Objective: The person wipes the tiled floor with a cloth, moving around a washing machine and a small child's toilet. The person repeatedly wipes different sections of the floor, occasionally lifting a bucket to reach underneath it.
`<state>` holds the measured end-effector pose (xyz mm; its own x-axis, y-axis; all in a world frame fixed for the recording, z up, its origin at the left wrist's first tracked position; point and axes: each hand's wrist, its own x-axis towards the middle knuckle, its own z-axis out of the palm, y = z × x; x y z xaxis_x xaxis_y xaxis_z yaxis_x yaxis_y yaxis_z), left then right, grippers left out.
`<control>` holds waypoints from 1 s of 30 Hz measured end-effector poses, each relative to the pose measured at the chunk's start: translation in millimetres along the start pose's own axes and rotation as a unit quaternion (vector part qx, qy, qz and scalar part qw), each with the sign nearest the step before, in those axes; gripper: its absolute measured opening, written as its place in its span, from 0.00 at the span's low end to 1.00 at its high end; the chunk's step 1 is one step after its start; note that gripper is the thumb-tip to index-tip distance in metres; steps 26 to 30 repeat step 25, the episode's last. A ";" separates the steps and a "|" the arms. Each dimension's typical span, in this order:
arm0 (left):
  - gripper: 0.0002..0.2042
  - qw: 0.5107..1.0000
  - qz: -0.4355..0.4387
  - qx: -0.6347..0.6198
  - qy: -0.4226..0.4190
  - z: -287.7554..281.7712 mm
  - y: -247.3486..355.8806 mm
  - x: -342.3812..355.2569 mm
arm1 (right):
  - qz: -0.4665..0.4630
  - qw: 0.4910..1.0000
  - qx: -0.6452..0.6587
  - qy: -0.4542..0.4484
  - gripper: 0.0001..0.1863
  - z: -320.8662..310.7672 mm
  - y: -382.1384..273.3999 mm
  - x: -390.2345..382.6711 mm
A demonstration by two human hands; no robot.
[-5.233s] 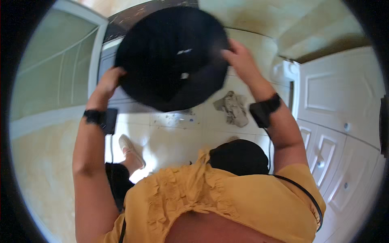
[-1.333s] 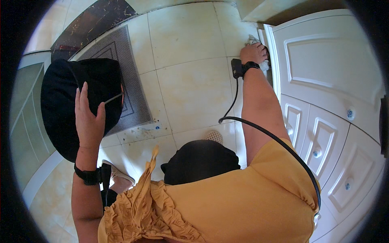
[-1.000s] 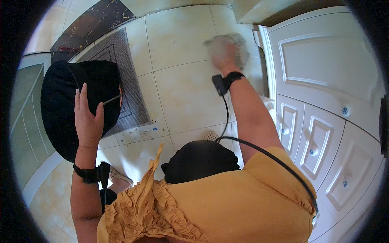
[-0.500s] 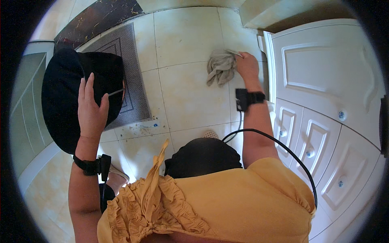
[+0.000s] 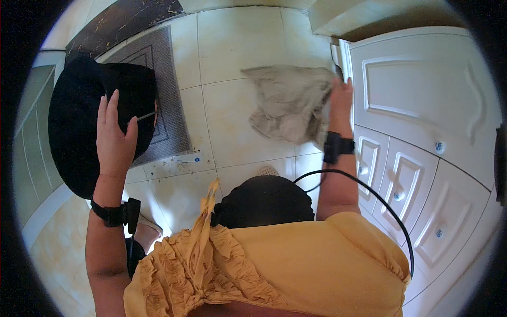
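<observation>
My right hand (image 5: 341, 105) grips a grey-beige rag (image 5: 288, 103) by its right edge, beside the white cabinet. The rag is spread out to the left of that hand, wrinkled and slightly blurred, over the tiled floor. Some of the fingers are hidden behind the cloth's edge. Flat on the black fabric (image 5: 74, 127) at the left, which looks like my trouser-covered knee, rests my left hand (image 5: 114, 140). Its fingers are stretched out, with the thumb apart, and it holds nothing.
A grey doormat (image 5: 170, 100) lies beyond the black fabric. Near its corner are dark crumbs and a small blue-tipped piece (image 5: 197, 159). White cabinet doors (image 5: 417, 79) and drawers line the right side. A black cable (image 5: 369, 191) loops by my right arm.
The rag was bunched up and is now spread wide. My right hand has moved right, toward the cabinet, and slightly nearer me. My left hand stays on the black fabric.
</observation>
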<state>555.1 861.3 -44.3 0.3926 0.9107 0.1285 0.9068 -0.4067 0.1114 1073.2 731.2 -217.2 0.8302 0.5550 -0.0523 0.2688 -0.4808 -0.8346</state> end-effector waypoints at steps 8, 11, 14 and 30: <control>0.33 1.000 0.001 0.000 -0.028 -4.9 3.2 2.9 | -0.114 0.861 -0.477 -0.134 0.45 93.5 97.8 -27.7; 0.32 0.999 0.001 0.001 -0.032 -3.9 4.1 2.8 | 0.054 0.943 -0.327 -0.018 0.52 87.9 88.5 6.9; 0.32 0.999 0.003 -0.001 -0.040 -3.9 3.6 2.2 | 0.111 0.949 -0.294 0.025 0.58 73.2 72.1 48.8; 0.33 0.999 -0.011 0.016 -0.042 -1.1 0.2 1.7 | 0.051 0.880 -0.471 0.002 0.39 121.3 81.7 103.8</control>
